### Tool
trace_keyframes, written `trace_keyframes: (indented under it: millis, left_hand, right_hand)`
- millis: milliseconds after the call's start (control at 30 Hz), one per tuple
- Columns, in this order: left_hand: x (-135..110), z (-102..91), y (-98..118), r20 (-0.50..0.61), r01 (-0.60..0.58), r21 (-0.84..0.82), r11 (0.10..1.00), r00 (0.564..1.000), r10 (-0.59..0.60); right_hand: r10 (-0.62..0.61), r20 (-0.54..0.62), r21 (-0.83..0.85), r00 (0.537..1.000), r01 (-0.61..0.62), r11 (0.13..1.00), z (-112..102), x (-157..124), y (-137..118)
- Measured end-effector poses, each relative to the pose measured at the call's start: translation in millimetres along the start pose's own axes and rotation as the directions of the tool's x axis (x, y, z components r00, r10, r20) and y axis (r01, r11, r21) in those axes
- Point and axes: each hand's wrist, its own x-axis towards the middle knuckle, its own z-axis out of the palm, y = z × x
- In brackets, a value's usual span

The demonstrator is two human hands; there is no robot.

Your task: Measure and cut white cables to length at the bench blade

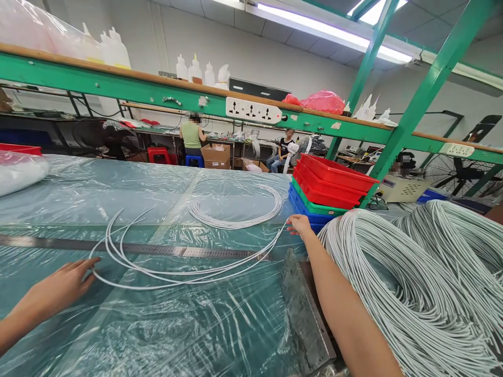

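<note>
Several white cables (188, 275) curve across the plastic-covered table between my two hands. My right hand (299, 225) is closed on their gathered ends, beside the stacked trays. At the other side, my left hand (73, 277) has its fingers closed around one cable where it bends. The cables' free ends curl up and point away from me near the left hand. Beneath them lies a long steel ruler (165, 250). Farther back, a looped bundle of white cables (236, 222) rests on the table.
Large coils of white cable (377, 251) fill the right side. Red, green and blue trays (330, 180) are stacked near my right hand. A metal block (304, 314) stands at the table's right. A green shelf beam (157, 94) with a power strip (253, 110) crosses above. Two people sit behind.
</note>
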Motion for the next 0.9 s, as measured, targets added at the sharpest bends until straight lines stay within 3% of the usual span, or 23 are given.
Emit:
trace_keyframes:
  millis: [200, 467, 633, 700, 900]
  left_hand:
    - [-1.9, -1.3, 8.3, 0.118, -0.004, 0.042, 0.999, 0.993, -0.001]
    - [-16.4, -13.9, 19.6, 0.195, 0.028, -0.06, 0.998, 0.981, -0.016]
    - [-69.2, -44.0, 44.4, 0.152, -0.013, -0.119, 0.993, 0.988, 0.032]
    - [-93.1, -54.0, 51.9, 0.101, -0.085, -0.139, 0.987, 0.99, 0.1]
    - [-143.0, -67.0, 43.7, 0.044, 0.023, -0.076, 0.997, 0.999, -0.02]
  right_hand:
    - [-0.022, 0.036, -0.09, 0.999, 0.025, 0.996, -2.2, 6.3, 3.0]
    - [-0.056, 0.057, -0.222, 0.997, 0.068, 0.973, -0.8, 10.1, 5.5]
    - [-0.049, 0.138, -0.32, 0.989, 0.091, 0.943, -1.9, -0.5, 12.1]
    - [-0.02, 0.179, -0.341, 0.984, 0.081, 0.937, -2.4, 0.5, 17.7]
    - [0.082, 0.242, -0.344, 0.967, 0.006, 0.939, 4.3, 16.8, 32.7]
